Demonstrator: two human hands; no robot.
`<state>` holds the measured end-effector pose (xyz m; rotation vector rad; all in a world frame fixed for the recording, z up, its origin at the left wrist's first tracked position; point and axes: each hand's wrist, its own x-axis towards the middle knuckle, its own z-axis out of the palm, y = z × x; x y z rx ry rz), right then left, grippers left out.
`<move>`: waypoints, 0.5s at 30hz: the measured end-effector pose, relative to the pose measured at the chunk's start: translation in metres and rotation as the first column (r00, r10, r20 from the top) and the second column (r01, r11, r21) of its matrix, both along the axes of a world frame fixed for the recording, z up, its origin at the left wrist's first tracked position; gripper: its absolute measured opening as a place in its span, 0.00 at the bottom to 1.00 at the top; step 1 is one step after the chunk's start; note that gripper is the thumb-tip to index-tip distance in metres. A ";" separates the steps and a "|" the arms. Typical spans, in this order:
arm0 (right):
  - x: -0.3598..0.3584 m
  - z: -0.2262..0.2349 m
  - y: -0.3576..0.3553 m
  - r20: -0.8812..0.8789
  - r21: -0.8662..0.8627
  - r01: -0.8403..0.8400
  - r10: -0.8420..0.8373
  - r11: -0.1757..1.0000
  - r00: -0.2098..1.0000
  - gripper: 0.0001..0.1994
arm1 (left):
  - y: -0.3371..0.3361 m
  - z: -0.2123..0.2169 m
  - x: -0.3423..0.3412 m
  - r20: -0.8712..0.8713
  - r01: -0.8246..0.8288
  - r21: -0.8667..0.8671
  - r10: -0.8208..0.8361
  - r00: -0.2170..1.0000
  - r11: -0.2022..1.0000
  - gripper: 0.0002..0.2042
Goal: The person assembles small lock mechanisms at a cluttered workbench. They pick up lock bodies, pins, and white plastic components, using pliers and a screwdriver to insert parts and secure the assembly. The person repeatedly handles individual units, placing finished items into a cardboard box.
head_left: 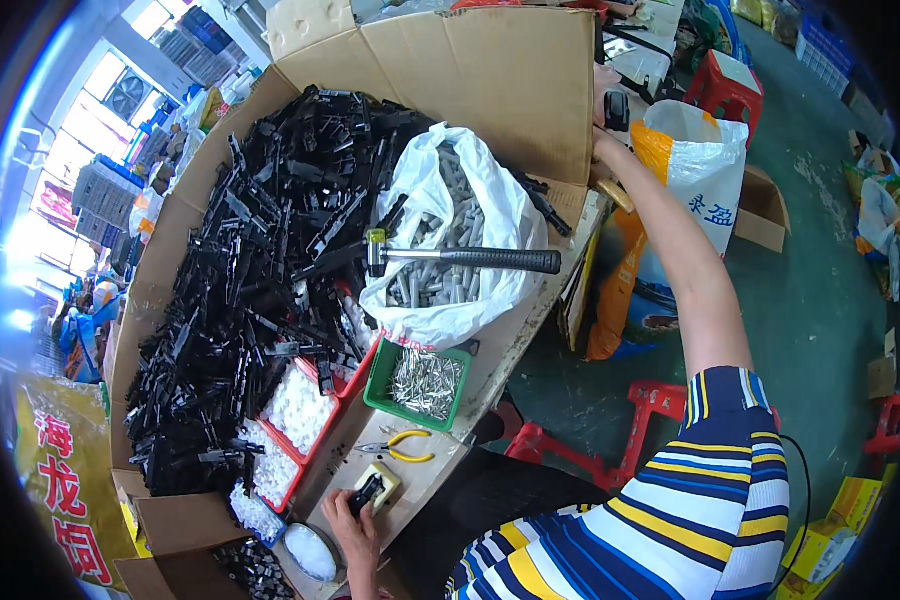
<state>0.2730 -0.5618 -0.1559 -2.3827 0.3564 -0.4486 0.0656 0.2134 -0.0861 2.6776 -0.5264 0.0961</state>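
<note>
We see our left hand [353, 528] low in the picture, coming up from the lower edge on a bare forearm. Its back faces us, the fingers [342, 505] bent forward and downward, closed in a loose grip at their tips. The wrist is straight, in line with the forearm.

Our right arm stretches far out and up from a striped short sleeve. The elbow is nearly straight, and the bare upper arm and forearm run in one long line away from us. Our right hand [604, 112] sits at the far end, small and partly hidden, so we cannot tell how its fingers are set.
</note>
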 end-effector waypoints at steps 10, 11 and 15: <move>-0.014 0.019 0.006 0.094 -0.038 0.028 -0.024 0.999 0.995 0.23 | -0.004 -0.003 0.001 -0.011 -0.014 0.055 0.014 1.000 0.998 0.17; -0.020 0.023 0.004 0.111 -0.043 0.034 -0.029 0.998 0.993 0.23 | -0.005 -0.002 0.002 -0.006 -0.009 0.065 0.009 1.000 0.998 0.17; -0.032 0.027 0.016 0.139 -0.081 0.025 -0.013 0.996 0.990 0.23 | -0.001 -0.003 -0.006 -0.038 -0.065 0.042 0.067 0.997 0.997 0.17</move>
